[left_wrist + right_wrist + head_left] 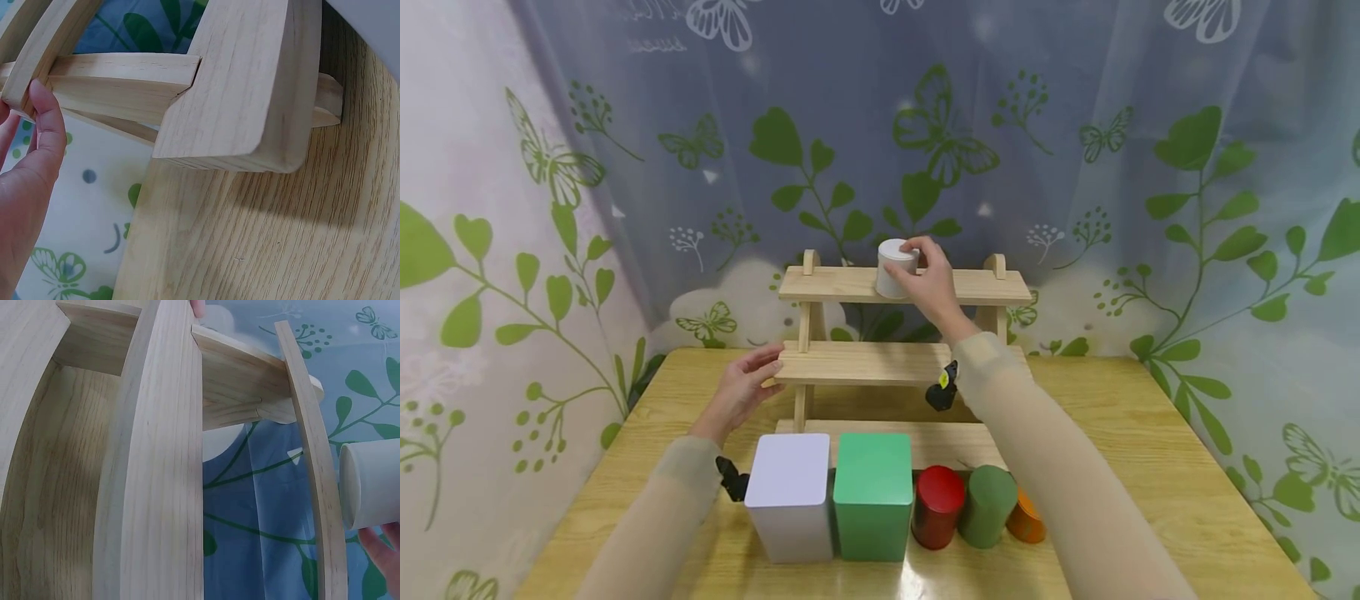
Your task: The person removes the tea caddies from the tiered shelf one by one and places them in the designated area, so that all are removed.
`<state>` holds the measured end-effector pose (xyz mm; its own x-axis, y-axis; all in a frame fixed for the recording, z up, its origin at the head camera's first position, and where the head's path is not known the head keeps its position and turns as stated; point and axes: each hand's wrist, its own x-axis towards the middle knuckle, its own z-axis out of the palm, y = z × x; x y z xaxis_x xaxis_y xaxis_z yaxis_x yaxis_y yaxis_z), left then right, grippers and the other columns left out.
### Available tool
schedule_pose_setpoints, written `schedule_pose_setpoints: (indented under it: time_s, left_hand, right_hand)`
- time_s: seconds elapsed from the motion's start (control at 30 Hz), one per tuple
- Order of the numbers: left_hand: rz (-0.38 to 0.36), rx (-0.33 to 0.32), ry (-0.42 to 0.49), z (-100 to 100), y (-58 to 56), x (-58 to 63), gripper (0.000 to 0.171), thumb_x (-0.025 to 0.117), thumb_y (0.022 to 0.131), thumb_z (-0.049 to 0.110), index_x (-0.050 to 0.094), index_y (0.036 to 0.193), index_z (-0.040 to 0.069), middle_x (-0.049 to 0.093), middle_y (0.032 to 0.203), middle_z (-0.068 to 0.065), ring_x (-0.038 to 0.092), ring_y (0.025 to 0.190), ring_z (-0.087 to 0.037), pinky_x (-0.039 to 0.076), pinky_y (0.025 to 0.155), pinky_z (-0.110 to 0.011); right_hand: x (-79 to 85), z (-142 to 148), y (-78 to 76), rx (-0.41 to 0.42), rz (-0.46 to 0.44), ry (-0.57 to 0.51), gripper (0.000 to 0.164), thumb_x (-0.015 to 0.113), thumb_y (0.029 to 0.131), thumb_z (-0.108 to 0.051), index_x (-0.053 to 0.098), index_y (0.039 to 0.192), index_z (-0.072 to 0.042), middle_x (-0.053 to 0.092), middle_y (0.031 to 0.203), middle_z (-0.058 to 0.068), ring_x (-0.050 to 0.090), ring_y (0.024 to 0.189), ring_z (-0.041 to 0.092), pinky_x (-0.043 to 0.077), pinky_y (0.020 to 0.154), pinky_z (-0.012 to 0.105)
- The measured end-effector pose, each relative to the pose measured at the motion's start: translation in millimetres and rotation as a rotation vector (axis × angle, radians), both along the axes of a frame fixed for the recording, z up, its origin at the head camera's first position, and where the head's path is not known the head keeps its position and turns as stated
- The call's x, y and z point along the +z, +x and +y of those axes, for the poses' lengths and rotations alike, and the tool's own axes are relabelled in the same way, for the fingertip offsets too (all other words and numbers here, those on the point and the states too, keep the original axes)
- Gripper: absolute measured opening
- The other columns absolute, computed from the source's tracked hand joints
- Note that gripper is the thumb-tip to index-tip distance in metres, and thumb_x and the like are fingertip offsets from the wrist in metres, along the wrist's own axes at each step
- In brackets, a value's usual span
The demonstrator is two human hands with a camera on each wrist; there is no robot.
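Observation:
A three-step wooden display stand [865,364] stands on the table. On its top step is a small white cylindrical canister [889,282] with a lid. My right hand [934,287] grips this canister from its right side, thumb at the front and fingers at the lid's edge. In the right wrist view, the canister's [378,481] base lies right at the top plank's edge, fingertips against its side. Meanwhile my left hand [741,393] holds the left end of the middle step. The left wrist view has its fingers [50,134] around that plank's end.
In front of the stand are a white box [790,471], a green box [873,471], a red canister [939,492], a green canister [988,500] and an orange canister [1027,521], partly behind my right sleeve. A patterned curtain [865,108] hangs close behind the wooden table [1112,417].

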<state>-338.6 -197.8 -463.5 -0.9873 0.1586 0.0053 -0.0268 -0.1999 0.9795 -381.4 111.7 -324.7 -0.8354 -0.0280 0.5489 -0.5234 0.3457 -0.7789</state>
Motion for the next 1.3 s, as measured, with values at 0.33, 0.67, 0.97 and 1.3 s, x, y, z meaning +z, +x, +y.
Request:
schedule_pose_setpoints:
  time_s: [0.33,0.67,0.97,1.3]
  left_hand:
    - [0.008,-0.003,0.024,0,-1.9,-0.7,0.046,0.057,0.093,0.009,0.043,0.135,0.0,0.044,0.125,-0.007,0.052,0.1,-0.017,0.05,0.076,-0.032]
    - [0.011,0.003,0.021,0,-1.0,-1.9,0.049,0.06,0.091,0.012,0.044,0.135,0.0,0.046,0.124,-0.006,0.053,0.102,-0.017,0.051,0.076,-0.032]
    - [0.015,0.002,0.024,0,-0.4,-3.7,0.047,0.059,0.092,0.011,0.044,0.135,0.0,0.048,0.122,-0.005,0.054,0.099,-0.015,0.051,0.076,-0.032]
    - [-0.008,0.013,0.055,0,0.0,-2.0,0.047,0.06,0.091,0.009,0.044,0.135,-0.001,0.049,0.12,-0.006,0.054,0.097,-0.015,0.051,0.075,-0.032]
  right_hand:
    - [2.7,7,11.6,0.062,-0.002,-0.017,0.034,0.069,0.085,-0.022,0.053,0.108,-0.004,0.051,0.117,0.013,0.051,0.101,0.029,0.049,0.077,0.045]
    - [-0.7,15,34.1,0.079,-0.07,0.026,0.032,0.069,0.085,-0.024,0.053,0.109,-0.009,0.049,0.123,0.009,0.053,0.101,0.026,0.049,0.075,0.042]
    - [-6.9,19,48.9,0.118,-0.075,0.014,0.034,0.07,0.084,-0.025,0.053,0.108,-0.008,0.048,0.12,0.009,0.055,0.098,0.027,0.05,0.076,0.041]
    - [-16.1,21,62.5,0.17,-0.095,-0.008,0.033,0.07,0.084,-0.023,0.054,0.108,-0.007,0.048,0.121,0.01,0.057,0.098,0.029,0.052,0.071,0.041]
